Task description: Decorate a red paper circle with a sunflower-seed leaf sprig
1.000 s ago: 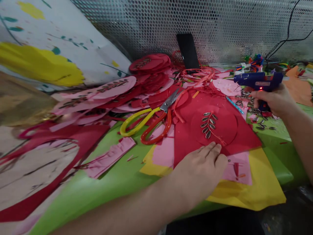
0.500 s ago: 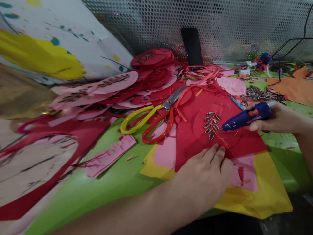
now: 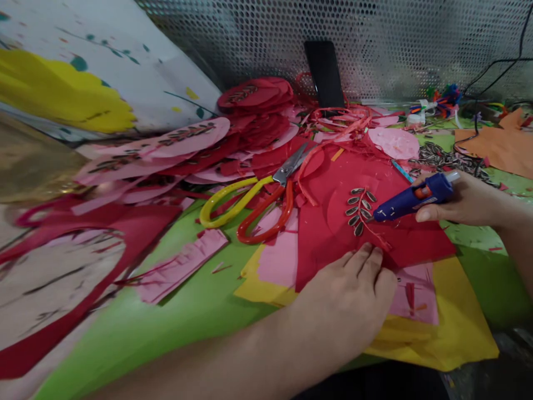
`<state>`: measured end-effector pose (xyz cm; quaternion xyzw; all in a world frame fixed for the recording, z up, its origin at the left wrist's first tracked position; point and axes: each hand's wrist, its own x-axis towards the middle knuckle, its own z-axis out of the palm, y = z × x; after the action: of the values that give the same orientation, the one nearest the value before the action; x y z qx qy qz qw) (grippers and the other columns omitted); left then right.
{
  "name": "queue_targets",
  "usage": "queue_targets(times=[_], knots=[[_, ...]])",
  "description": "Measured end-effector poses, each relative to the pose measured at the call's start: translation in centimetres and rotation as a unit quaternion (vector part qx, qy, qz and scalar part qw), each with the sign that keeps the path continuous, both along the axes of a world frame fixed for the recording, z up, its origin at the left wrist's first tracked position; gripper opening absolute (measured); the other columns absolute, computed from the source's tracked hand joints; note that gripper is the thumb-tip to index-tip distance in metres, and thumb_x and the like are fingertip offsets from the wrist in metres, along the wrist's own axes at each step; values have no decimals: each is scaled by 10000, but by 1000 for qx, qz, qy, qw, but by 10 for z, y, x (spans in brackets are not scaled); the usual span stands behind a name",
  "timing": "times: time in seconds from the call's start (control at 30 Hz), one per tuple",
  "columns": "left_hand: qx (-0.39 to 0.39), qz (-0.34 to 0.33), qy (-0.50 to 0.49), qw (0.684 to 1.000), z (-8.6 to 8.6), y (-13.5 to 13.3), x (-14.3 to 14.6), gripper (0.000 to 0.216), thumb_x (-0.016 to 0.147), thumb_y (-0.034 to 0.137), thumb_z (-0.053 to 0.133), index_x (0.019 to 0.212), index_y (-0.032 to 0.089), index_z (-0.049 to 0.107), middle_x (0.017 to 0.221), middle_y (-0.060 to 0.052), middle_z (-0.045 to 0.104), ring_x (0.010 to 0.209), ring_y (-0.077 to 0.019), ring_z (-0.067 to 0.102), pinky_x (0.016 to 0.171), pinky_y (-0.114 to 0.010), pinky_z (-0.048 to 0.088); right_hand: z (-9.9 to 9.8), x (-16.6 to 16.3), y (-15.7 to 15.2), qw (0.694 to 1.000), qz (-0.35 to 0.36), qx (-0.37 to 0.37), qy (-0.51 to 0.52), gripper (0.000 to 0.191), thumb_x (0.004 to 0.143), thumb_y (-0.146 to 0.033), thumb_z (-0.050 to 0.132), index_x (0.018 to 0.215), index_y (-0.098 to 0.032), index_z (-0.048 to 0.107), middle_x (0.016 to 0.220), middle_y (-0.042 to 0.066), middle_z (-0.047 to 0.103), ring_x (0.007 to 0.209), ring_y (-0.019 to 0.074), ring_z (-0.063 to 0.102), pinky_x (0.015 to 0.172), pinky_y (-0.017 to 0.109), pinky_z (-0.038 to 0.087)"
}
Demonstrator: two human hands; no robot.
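My right hand is wrapped round a blue hot glue gun. The nozzle points left and down, touching or just over the red paper stem beside the lowest seeds. Striped sunflower seeds sit in two rows like leaves along this thin stem, on a round red paper piece. Underneath lies a larger red sheet. My left hand lies flat on its near part, fingers stretched towards the stem's lower end and holding nothing. Part of the sheet is hidden beneath this hand.
Scissors with yellow and orange handles lie left of the sheet. Behind are red and pink paper discs, a leaning black phone, and loose seeds. Yellow paper lies underneath, on a green tabletop.
The glue gun and my right hand have shifted slightly left, bringing the nozzle closer to the stem. My left hand stays on the paper. The whole view has shifted a little.
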<state>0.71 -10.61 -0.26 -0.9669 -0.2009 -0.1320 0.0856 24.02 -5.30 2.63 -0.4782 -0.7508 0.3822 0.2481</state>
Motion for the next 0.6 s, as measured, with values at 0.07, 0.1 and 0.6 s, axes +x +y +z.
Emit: queue_targets(times=[0.07,0.1,0.6], knots=[[-1,-4,0,1000,1,1,0,183,826,93,388,843,114,569,980,-173,682,915,-239,657,780,-332,544,0,0,0,1000,3,-6,-3,327,648,-483,685,637,-183,555,595,-29,532,556,82,437,505,198,399],[-1,-6,0,1000,1,1,1,182,827,95,390,843,113,570,980,-173,683,917,-242,657,779,-333,546,0,0,0,1000,2,-9,-4,323,654,-480,681,642,-182,558,594,-31,528,554,80,432,510,198,397],[1,-18,-18,1000,3,1,-1,168,813,85,399,827,116,563,964,-164,693,885,-230,669,761,-321,557,8,2,-4,998,-21,16,-58,306,658,-489,668,651,-194,589,543,-47,470,497,68,372,470,212,337]])
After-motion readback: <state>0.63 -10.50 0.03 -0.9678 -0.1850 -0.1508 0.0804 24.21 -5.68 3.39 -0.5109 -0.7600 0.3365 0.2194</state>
